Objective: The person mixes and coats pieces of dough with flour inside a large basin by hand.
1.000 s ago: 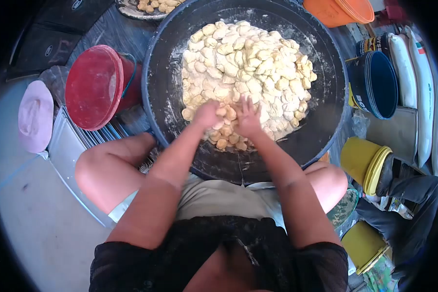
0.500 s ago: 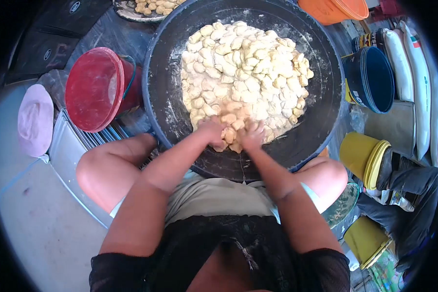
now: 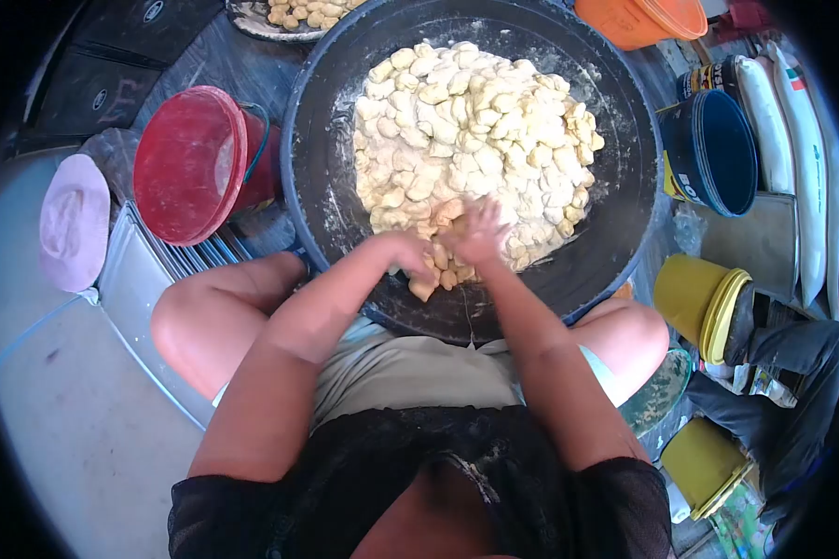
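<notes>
A wide black tub (image 3: pixel 331 219) holds a heap of pale, flour-dusted dough pieces (image 3: pixel 480 121). At the heap's near edge, my left hand (image 3: pixel 405 256) bends over several tan pieces (image 3: pixel 446 270); its fingers are blurred, and whether they grip anything cannot be made out. My right hand (image 3: pixel 478 233) lies on the heap just right of it, fingers spread, with nothing seen in its grasp. The two hands are apart, with tan pieces between and below them.
A red bucket (image 3: pixel 186 168) and a pink hat (image 3: pixel 75 224) are at left. An orange bucket (image 3: pixel 639 20), a dark blue bucket (image 3: pixel 722 154), yellow buckets (image 3: pixel 694 293) and white sacks (image 3: pixel 764 126) line the right. Another tray (image 3: pixel 252 20) shows at the top.
My right hand has moved up onto the heap with its fingers spread. My left hand has shifted slightly and curves downward. The tan pieces between them lie differently.
</notes>
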Tool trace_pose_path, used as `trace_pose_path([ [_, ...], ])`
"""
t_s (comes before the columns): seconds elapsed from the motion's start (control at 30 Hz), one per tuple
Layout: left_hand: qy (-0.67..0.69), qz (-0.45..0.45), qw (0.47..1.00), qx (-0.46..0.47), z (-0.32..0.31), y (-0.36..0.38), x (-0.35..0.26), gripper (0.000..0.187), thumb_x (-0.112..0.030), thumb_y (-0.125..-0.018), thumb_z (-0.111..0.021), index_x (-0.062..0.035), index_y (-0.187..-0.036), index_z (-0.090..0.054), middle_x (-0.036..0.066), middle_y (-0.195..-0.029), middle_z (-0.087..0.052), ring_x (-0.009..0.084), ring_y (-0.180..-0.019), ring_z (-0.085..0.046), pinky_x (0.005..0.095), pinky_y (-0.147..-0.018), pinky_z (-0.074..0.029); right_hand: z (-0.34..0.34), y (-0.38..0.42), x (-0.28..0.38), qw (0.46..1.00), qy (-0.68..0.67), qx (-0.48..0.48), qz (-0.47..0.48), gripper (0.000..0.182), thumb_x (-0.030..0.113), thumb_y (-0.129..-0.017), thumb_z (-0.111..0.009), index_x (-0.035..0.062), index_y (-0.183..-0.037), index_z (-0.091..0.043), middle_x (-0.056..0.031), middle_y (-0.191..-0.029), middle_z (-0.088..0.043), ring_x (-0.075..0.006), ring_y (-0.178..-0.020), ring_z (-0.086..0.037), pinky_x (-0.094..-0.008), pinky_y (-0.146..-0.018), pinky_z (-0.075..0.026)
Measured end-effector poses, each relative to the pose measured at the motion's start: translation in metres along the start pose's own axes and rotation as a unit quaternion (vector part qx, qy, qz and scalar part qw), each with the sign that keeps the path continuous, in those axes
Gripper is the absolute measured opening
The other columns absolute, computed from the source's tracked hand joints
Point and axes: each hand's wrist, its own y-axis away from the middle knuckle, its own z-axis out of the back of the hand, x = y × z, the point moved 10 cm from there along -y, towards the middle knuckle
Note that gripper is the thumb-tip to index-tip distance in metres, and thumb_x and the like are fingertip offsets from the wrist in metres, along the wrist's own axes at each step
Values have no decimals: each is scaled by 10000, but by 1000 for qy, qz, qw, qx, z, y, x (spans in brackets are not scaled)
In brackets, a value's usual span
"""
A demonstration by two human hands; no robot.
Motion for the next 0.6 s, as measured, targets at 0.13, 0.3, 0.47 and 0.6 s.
trace_pose_path([
  [0.13, 296, 126, 923, -212, 73, -17, 103, 444, -393, -811, -634, -9, -1034, -642, 153, -804, -685, 269, -772, -676, 392, -726, -533, -54, 33, 60, 970, -65, 215, 89, 612, 473, -902, -460, 136, -1405, -371, -107, -1424, -358, -275, -1271, -386, -628, -999, -275],
  [0.3, 156, 223, 903, -334, 20, -80, 126, 705, -429, -796, -632, -103, -1370, -383, 131, -1496, -261, 364, -1316, -345, 568, -1021, -307, -23, 52, 14, 824, -365, 434, 0, 593, 546, -882, -515, 83, -1251, -542, -119, -1060, -615, -216, -951, -594, -374, -833, -466],
  [0.47, 82, 114, 973, -181, 22, -30, 36, 663, -390, -801, -616, -97, -1356, -404, 156, -1466, -304, 383, -1319, -341, 621, -1007, -295, -61, 43, -96, 929, 57, 329, -161, 789, 684, -876, -342, 66, -1353, -457, -217, -1312, -518, -291, -1203, -519, -422, -1025, -356],
  [0.6, 362, 163, 876, -274, 60, -27, 101, 656, -408, -850, -570, -76, -1388, -393, 184, -1485, -264, 422, -1296, -360, 557, -1057, -297, -116, 49, -30, 905, -127, 398, -77, 831, 691, -883, -278, 42, -1384, -408, -257, -1425, -374, -324, -1275, -449, -463, -1063, -319],
])
